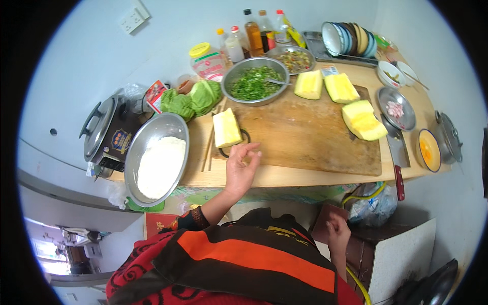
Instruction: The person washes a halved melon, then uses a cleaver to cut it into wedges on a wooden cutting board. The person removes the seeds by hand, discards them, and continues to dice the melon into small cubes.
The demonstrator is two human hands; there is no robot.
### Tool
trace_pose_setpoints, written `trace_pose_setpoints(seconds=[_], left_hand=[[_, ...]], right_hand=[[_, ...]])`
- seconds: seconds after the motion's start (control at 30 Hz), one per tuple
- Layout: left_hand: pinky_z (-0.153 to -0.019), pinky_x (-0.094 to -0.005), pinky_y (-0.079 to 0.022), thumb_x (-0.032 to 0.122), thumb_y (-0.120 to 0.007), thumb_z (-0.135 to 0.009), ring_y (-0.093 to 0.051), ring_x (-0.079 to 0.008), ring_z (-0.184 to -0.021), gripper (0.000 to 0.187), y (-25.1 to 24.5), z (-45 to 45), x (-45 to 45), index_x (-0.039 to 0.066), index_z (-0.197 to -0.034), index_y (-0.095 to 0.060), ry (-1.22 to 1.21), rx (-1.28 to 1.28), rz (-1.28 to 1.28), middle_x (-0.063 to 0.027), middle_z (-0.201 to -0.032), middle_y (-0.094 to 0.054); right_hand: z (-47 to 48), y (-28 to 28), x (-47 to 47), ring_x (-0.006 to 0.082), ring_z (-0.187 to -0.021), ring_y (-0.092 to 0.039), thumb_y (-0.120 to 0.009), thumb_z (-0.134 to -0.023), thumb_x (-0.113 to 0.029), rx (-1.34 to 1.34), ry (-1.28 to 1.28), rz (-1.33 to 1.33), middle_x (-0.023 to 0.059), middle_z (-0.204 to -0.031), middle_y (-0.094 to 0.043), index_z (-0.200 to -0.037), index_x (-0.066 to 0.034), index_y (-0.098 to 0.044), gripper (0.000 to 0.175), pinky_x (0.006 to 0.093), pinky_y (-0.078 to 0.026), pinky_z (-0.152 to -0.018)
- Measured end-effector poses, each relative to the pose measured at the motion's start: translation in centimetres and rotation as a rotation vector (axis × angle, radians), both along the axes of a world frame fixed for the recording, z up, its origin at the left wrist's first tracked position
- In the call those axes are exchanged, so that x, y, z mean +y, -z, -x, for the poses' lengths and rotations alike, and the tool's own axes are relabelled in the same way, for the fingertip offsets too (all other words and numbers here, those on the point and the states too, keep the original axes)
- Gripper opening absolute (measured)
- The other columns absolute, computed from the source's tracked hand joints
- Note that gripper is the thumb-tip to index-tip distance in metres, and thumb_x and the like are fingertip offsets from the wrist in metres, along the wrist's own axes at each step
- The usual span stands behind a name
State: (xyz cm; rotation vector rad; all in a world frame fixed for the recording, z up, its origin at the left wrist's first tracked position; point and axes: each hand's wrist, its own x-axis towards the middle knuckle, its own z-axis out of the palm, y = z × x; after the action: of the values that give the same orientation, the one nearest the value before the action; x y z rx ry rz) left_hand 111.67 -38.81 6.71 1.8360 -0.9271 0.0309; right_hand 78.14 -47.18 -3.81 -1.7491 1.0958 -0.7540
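Observation:
My left hand (pixel 242 167) hovers at the front left of the wooden cutting board (pixel 289 133), fingers bent and apart, holding nothing. Just beyond it, a peeled yellow squash piece (pixel 227 127) lies by the board's black ring handle (pixel 247 134). Low beside my apron (pixel 259 259), my right hand (pixel 338 232) is off the table, loosely curled with nothing visible in it. More squash chunks (pixel 309 84) sit along the board's back and right; some show green rind. A cleaver (pixel 398 148) with a red handle lies right of the board, its handle past the table edge.
A steel basin (pixel 131 167) of white flour or dough leans near the cooker (pixel 102 133). Chopped greens fill a steel bowl (pixel 259 102) with a spoon. Cabbage (pixel 204 95), chopsticks (pixel 207 152), bottles (pixel 253 36), a bowl of egg (pixel 422 162) and a chopped-meat dish (pixel 410 118) stand around.

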Motion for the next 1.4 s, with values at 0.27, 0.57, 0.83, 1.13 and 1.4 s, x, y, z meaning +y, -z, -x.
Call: trace_pose_setpoints(seconds=[0.27, 0.57, 0.83, 1.13, 1.4], left_hand=[[-0.11, -0.0459, -0.029, 0.022, -0.076, -0.08, -0.039, -0.0375, -0.124, 0.076, 4.1, -9.8, 2.1, -0.002, -0.14, -0.037, -0.365, -0.171, -0.069, -0.022, -0.134, -0.042], [-0.071, -0.0315, -0.054, 0.025, -0.076, -0.081, -0.067, -0.0219, -0.086, 0.059, 4.5, -16.3, 2.1, -0.006, -0.126, -0.054, -0.33, 0.521, -0.222, -0.0148, -0.095, -0.067], [-0.07, -0.0324, -0.054, 0.023, -0.08, -0.072, -0.069, -0.0206, -0.075, 0.047, 7.0, -20.6, 2.5, -0.01, -0.103, -0.068, -0.393, 0.536, -0.376, -0.0155, -0.087, -0.072], [-0.071, -0.0289, -0.053, 0.016, -0.076, -0.07, -0.067, -0.0184, -0.074, 0.045, 0.9, -16.3, -2.6, -0.009, -0.105, -0.065, -0.365, 0.47, -0.511, -0.0139, -0.091, -0.07], [-0.07, -0.03, -0.054, 0.01, -0.073, -0.077, -0.068, -0.0178, -0.079, 0.04, -1.2, -9.9, -7.8, -0.005, -0.113, -0.063, 0.046, 0.711, -0.37, -0.011, -0.096, -0.069]], right_hand=[[-0.3, -1.1, 0.0, 0.0063, -0.066, -0.043, -0.067, -0.092, -0.01, -0.049, 0.315, 0.112, -0.0021, -0.068, -0.048, -0.088, 0.0005, -0.066, 0.011, 0.0205, -0.039, -0.064], [1.2, -8.6, -16.1, 0.0367, -0.098, -0.057, -0.064, -0.081, 0.003, 0.376, 0.373, 0.737, 0.0175, -0.105, -0.061, -0.113, -0.0012, -0.06, 0.033, 0.0431, -0.046, -0.087], [5.0, -5.8, -24.6, 0.0389, -0.119, -0.053, -0.06, -0.077, 0.003, 0.665, 0.248, 0.263, 0.02, -0.125, -0.056, -0.128, -0.0039, -0.049, 0.053, 0.0449, -0.045, -0.099], [6.1, -9.2, -23.9, 0.0373, -0.103, -0.062, -0.064, -0.074, 0.001, 0.773, 0.326, 0.212, 0.0181, -0.115, -0.062, -0.115, -0.0028, -0.055, 0.041, 0.0428, -0.05, -0.088], [11.8, -10.7, -16.8, 0.0373, -0.09, -0.066, -0.07, -0.072, -0.004, 0.671, 0.484, 0.174, 0.0191, -0.096, -0.067, -0.103, -0.0036, -0.062, 0.032, 0.0412, -0.052, -0.081]])
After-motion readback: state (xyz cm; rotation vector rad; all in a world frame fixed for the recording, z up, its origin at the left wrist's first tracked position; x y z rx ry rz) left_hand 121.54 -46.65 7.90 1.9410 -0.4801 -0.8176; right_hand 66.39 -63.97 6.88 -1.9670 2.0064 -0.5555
